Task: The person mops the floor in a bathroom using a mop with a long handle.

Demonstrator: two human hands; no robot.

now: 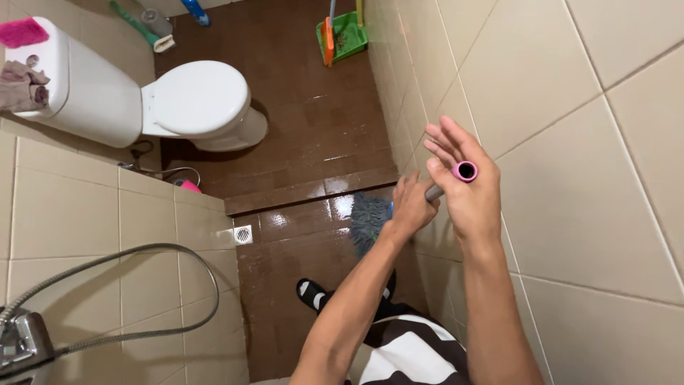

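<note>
Nearest the camera, at the lower left of the frame, a chrome shower fitting (18,341) sits on the tiled wall, its metal hose (142,251) looping out across the tiles. Moving right, the person's left hand (413,207) is closed around the grey shaft of a mop handle (433,191), low down, where it can press the mop head (368,221) onto the wet brown floor (306,135). The right hand (467,187) caps the pink handle end (464,171) at centre right, palm wrapped over it while the fingers (438,146) fan out loose, apparently to steer and hold the pole upright beside the right-hand wall.

At the upper left a white toilet (192,103) with its cistern stands on the raised back floor, a pink cloth (21,32) on top. A floor drain (243,234) lies left of the mop head. A green dustpan (342,36) leans at top centre. The low step across the floor and the person's sandalled foot (313,294) crowd the mop's sweep.
</note>
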